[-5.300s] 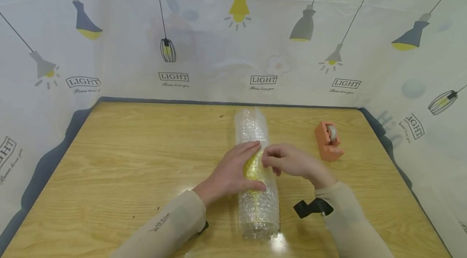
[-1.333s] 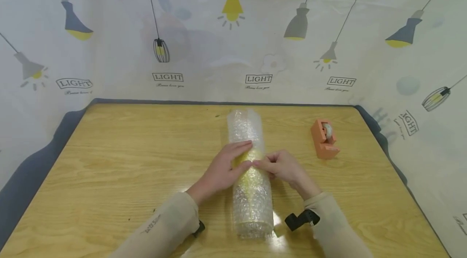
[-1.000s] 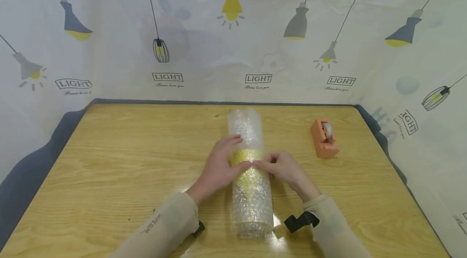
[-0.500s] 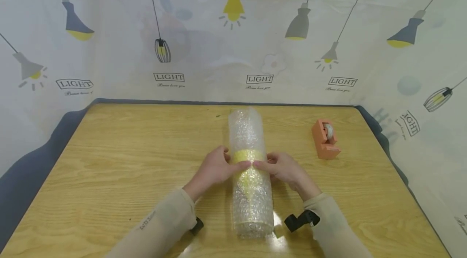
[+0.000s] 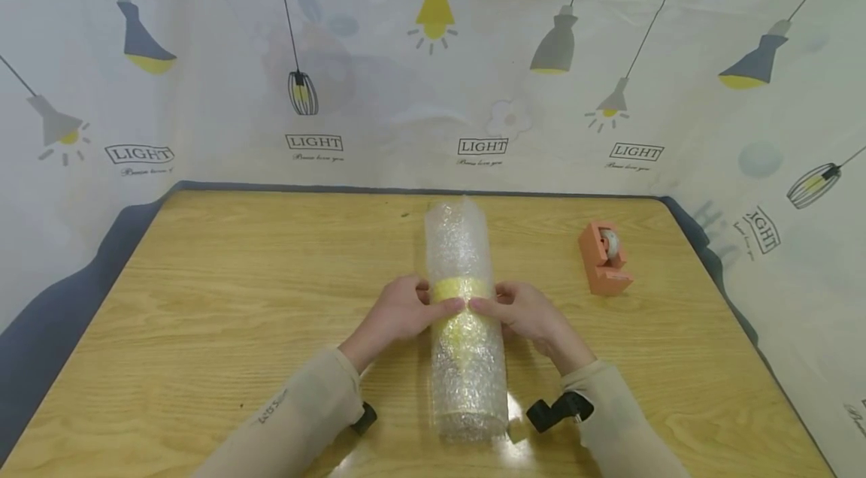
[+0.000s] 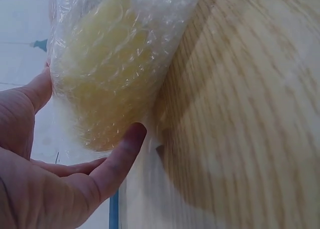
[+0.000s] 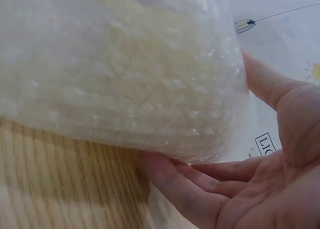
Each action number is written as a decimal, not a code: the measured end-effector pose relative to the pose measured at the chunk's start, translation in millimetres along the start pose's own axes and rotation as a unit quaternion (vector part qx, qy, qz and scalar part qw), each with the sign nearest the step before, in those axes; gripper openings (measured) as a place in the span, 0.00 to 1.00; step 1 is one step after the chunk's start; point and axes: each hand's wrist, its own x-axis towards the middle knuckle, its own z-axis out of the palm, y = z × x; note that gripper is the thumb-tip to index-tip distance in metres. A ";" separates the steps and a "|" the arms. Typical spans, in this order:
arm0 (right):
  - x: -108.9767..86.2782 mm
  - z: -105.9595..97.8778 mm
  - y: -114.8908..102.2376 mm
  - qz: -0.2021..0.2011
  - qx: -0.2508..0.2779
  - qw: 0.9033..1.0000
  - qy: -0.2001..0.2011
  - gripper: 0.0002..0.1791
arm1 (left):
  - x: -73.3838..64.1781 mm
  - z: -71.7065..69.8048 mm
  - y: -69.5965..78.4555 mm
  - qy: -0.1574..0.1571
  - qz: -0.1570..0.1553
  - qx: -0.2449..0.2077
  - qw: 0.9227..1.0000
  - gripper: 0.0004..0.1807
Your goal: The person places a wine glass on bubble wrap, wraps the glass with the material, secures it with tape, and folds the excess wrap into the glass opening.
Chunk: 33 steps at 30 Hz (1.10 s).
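Observation:
A long roll of bubble wrap lies on the table, pointing away from me, with something yellow showing through its middle. My left hand grips it from the left and my right hand from the right. Both thumbs rest on top with their tips almost meeting. In the left wrist view, fingers of the left hand curl under the wrapped bundle. The right wrist view shows the right hand's fingers beneath the bundle and the thumb against its side. What the yellow thing is stays hidden.
An orange tape dispenser with a tape roll stands to the right of the bundle on the wooden table. A pale curtain printed with lamps surrounds the table's back and sides. Black cameras sit at both wrists.
My left hand, earlier spread across the top of the roll, has slid down its left side with the thumb on top. The right hand, formerly curled at the right edge, now grips that side.

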 end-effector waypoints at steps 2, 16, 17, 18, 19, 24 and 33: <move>-0.2 -0.2 0.9 -0.006 0.001 1.000 0.003 0.38 | 0.0 0.5 -0.2 0.000 -0.001 -0.009 1.000 0.50; -3.9 2.4 -9.1 -0.082 -0.002 0.996 0.034 0.36 | -6.2 -8.4 3.8 0.029 0.078 -0.065 0.994 0.38; -4.4 2.5 -10.6 -0.092 -0.005 0.995 0.040 0.36 | -7.1 -9.9 4.8 0.033 0.086 -0.070 0.993 0.36; -4.9 2.5 -12.1 -0.101 -0.007 0.994 0.044 0.35 | -7.9 -11.3 5.7 0.037 0.094 -0.075 0.992 0.35; -5.5 2.4 -13.5 -0.109 -0.008 0.993 0.048 0.35 | -8.7 -12.6 6.6 0.043 0.100 -0.076 0.991 0.34; -8.0 2.2 -19.0 -0.156 -0.018 0.985 0.067 0.35 | -12.8 -18.5 11.1 0.074 0.143 -0.083 0.984 0.35; -13.6 7.0 -27.4 -0.255 -0.004 0.964 0.080 0.40 | -21.9 -29.5 18.2 0.098 0.225 -0.066 0.967 0.41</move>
